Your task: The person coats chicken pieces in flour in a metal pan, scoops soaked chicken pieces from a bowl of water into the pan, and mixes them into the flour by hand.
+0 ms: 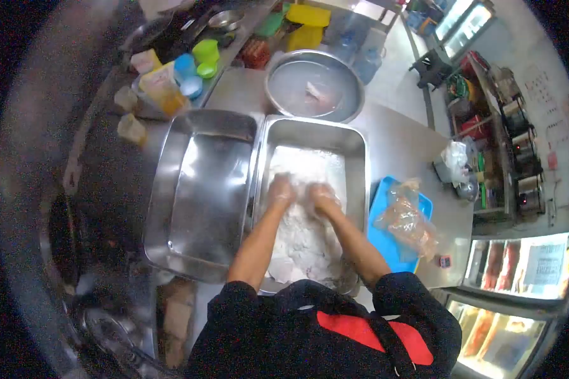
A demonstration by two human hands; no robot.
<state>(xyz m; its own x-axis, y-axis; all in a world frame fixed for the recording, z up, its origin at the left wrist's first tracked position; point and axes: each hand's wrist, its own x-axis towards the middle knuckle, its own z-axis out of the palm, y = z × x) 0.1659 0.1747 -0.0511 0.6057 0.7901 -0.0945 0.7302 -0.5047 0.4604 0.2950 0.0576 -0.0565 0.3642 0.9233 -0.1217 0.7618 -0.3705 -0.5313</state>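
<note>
A deep steel tray [364, 151] holds white flour-like powder [303, 161], with pale, powder-coated pieces [297, 252] at its near end. Both of my hands are inside this tray, dusted white. My left hand [282, 189] is left of the middle, its fingers curled in over the powder. Beside it, a small gap away, my right hand [322, 194] is likewise curled. Both outlines are soft and blurred, so whatever the fingers hold cannot be made out.
A second steel tray [212, 189] adjoins on the left. Behind stands a round metal basin [291, 85] of cloudy liquid with a pale piece in it. On the right, a blue tray [379, 224] bears a plastic bag [408, 221]. Containers [161, 85] stand back left.
</note>
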